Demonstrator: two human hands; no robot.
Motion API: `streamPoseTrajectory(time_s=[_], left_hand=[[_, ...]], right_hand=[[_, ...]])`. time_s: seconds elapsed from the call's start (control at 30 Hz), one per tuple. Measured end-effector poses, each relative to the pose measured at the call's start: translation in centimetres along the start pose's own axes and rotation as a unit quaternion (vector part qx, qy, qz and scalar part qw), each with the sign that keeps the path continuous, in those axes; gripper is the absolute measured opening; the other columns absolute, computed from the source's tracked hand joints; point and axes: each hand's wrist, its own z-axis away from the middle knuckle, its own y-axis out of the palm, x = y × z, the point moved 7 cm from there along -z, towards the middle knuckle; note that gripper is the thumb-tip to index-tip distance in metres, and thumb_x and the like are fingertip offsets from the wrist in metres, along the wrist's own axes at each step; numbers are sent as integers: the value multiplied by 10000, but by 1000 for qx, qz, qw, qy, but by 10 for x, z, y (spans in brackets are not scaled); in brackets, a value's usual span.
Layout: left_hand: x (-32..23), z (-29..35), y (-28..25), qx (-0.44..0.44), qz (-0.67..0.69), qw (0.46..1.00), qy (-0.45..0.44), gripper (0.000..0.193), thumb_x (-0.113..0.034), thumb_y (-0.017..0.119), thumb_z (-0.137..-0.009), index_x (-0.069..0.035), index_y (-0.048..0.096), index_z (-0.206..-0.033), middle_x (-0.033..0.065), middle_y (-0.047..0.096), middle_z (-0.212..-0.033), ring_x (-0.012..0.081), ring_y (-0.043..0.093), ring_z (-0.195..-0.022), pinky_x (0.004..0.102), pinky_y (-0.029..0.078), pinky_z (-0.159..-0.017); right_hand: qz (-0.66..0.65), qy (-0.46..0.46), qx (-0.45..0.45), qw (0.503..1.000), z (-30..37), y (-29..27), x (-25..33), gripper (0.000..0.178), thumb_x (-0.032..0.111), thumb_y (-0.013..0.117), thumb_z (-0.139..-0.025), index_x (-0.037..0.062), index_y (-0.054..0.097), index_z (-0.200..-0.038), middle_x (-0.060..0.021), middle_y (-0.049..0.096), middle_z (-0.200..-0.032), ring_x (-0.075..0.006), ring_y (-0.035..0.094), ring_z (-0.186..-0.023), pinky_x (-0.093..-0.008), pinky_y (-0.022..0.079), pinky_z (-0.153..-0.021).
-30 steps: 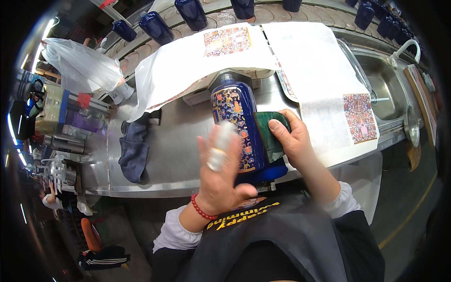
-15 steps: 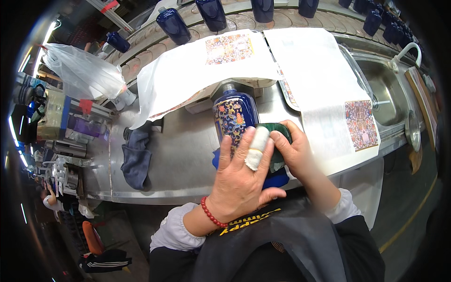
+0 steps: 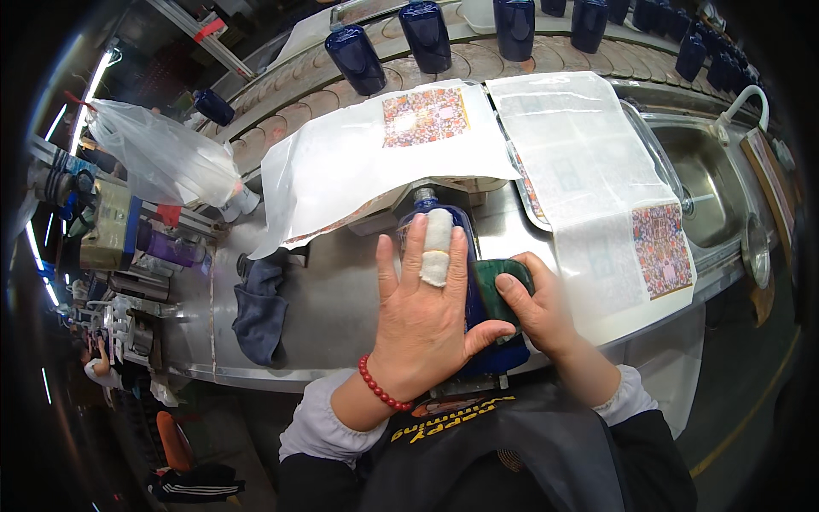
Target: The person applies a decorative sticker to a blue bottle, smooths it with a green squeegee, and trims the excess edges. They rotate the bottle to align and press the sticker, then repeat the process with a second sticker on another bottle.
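A dark blue glass bottle [image 3: 458, 218] lies on the steel worktop in front of me, its neck pointing away. My left hand [image 3: 418, 320] rests flat over the bottle's face with fingers stretched out. One finger is wrapped in a white bandage. Most of the bottle's coloured pattern is hidden under this hand. My right hand [image 3: 539, 309] grips a dark green flat pad [image 3: 495, 294] with rounded corners, thumb on top, just right of the bottle. Something blue [image 3: 499, 357] shows beneath the bottle's near end. What it is I cannot tell.
Two white sheets [image 3: 328, 183] [image 3: 554, 136] with colourful printed patches lie beyond the bottle. A grey-blue cloth [image 3: 260, 316] is at the left. Blue bottles [image 3: 354, 60] stand along a conveyor [image 3: 397, 72] at the back. A sink [image 3: 695, 154] is at right, a plastic bag [image 3: 158, 158] at left.
My left hand has slid farther up over the bottle and now covers its pattern. My right hand has drawn the green pad slightly nearer, clear of the left fingers. The view has shifted a little.
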Motion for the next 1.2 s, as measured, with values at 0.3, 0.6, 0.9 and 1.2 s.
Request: streamPoseTrajectory(time_s=[0.3,0.6,0.9,1.2], left_hand=[[24,0,-5,-29,23,999,-40,1043,-735,513,-902,124,382,-1478,297,476,-1447,503,289,-1441,697,79,-1162],[19,-5,2,-13,69,997,-13,1097,-780,464,-895,102,310,-1529,306,427,-1497,502,252,-1466,686,25,-1167],[-2,66,28,-70,150,985,-42,1114,-848,349,-879,35,331,-1557,287,302,-1602,468,217,-1509,633,-70,-1184],[-2,90,15,-185,187,964,-32,965,-783,294,-947,2,518,-1462,239,482,-1515,434,309,-1493,602,-53,-1214]], right_hand=[[-6,8,5,1000,0,-1,-5,250,249,654,-998,9,603,-1041,-31,643,-848,-78,556,-782,-257,480,-697],[1,-3,3,1000,-2,0,-1,255,256,658,-990,10,601,-1034,-38,643,-824,-84,561,-760,-264,479,-679],[-23,-3,2,1000,-2,1,-6,244,256,652,-1002,18,620,-1041,-12,648,-840,-55,562,-768,-222,474,-671],[-56,-22,9,998,1,4,-2,272,240,638,-1013,-3,632,-1136,-25,679,-960,-58,592,-853,-216,493,-746]])
